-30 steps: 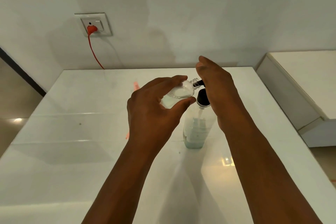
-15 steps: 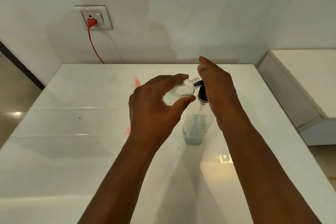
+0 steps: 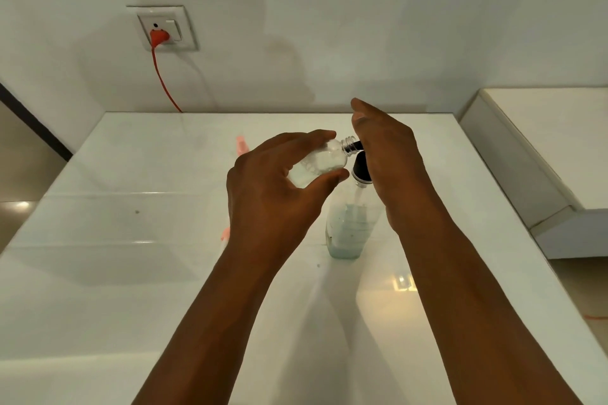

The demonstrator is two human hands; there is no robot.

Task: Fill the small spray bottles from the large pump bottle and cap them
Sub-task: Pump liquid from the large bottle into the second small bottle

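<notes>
Small spray bottle [image 3: 317, 164], clear and uncapped, is held tilted on its side in the head view, above the middle of the white desk [image 3: 108, 233], with its threaded neck pointing right and meeting the black nozzle of the large pump bottle [image 3: 350, 223]. Left hand [image 3: 279, 187] grips the small bottle, fingers curled over the top and thumb underneath. Right hand [image 3: 388, 154] lies over the black pump head [image 3: 361, 169]; its fingers look mostly extended, but contact with the pump top is hidden, so whether it is pressing cannot be confirmed. The large pump bottle stands upright on the desk just right of the left hand, with pale liquid in its lower part. The small bottle appears partly filled, though its level is unclear. Judged status: filling of this bottle is in progress; capping is outstanding. No cap is identifiable. Two pink objects [image 3: 241, 148] on the desk, far and near of the left hand, are too indistinct to identify.
</notes>
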